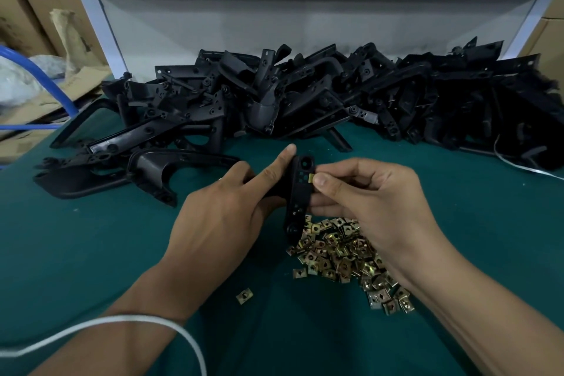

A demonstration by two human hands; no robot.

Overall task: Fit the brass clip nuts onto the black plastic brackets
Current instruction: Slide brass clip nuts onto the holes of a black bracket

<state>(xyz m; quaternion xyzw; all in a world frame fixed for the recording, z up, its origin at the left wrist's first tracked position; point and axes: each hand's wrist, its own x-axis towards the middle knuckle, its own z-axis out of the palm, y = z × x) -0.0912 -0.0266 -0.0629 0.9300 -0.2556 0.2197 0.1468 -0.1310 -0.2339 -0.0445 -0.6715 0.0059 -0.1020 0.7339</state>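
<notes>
Left hand (235,207) gripping the black bracket (300,192) upright above the nut pile (345,256) on the green mat (106,238), right hand (363,192) pinching a brass nut (312,178) against its edge; probably light, stiff plastic, small springy slippery clip, best pinched by flat sides

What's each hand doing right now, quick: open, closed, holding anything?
Left hand: closed, holding the black bracket.
Right hand: closed, pinching a brass clip nut against the bracket's edge.
</notes>
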